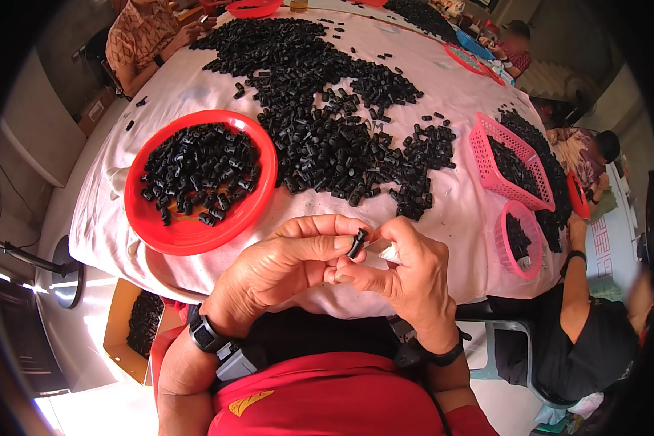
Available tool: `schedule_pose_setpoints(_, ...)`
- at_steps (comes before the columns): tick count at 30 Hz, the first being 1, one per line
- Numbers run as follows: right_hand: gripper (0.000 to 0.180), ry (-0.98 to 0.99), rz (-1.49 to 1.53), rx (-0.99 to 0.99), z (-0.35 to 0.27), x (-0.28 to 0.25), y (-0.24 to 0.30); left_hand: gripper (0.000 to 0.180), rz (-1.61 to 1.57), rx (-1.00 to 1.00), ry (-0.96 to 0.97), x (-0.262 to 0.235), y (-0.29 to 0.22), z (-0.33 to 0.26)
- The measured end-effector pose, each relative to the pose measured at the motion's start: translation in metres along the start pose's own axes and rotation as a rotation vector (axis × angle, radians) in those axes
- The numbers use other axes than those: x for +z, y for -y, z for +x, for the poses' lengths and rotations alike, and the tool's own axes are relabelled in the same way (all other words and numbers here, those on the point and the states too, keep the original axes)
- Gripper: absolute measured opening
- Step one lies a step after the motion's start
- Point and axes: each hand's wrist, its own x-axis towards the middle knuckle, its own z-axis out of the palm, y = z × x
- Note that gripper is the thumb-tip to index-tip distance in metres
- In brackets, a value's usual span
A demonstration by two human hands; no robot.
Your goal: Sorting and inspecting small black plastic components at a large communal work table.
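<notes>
Just over the near edge of the cloth, my left hand point(287, 261) pinches a small black plastic part point(357, 243) between thumb and fingers. The part is stubby and tube-like, tilted upward. Close beside it, my right hand point(407, 272) is closed on a small white thing point(389, 253), with what looks like a thin tip toward the part. Its kind is mostly hidden by the fingers. To the left of my hands, a round red tray point(147, 227) holds many similar black parts. A large loose heap of black parts point(327, 149) spreads over the cloth beyond my hands.
A pink cloth point(429, 218) covers the table. At right stand a pink rectangular basket point(479, 149) and a round pink basket point(503, 236), both with black parts. An open cardboard box point(120, 320) sits low at left. Several other people are seated around the table.
</notes>
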Motion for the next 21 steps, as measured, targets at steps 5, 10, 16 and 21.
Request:
schedule_pose_setpoints(5, 0.053, 0.011, -0.133, 0.019, -0.0016, 0.0005, -0.0029, 0.03, -0.028, -0.015, -0.029, 0.0024, 0.0021, 0.0008)
schedule_pose_setpoints(10, 0.057, 0.029, -0.2, 0.052, -0.0016, -0.0017, 0.0009, 0.03, -0.019, -0.009, -0.009, -0.0011, 0.0029, 0.0008)
schedule_pose_setpoints(16, 0.057, -0.001, -0.229, 0.029, -0.0005, -0.0017, 0.0021, 0.029, 0.024, -0.002, -0.008, -0.0015, 0.002, 0.0007)
schedule_pose_setpoints(21, 0.057, 0.012, -0.283, 0.008, -0.0002, -0.0019, 0.0017, 0.029, 0.048, 0.004, -0.032, -0.0014, 0.0024, 0.0007)
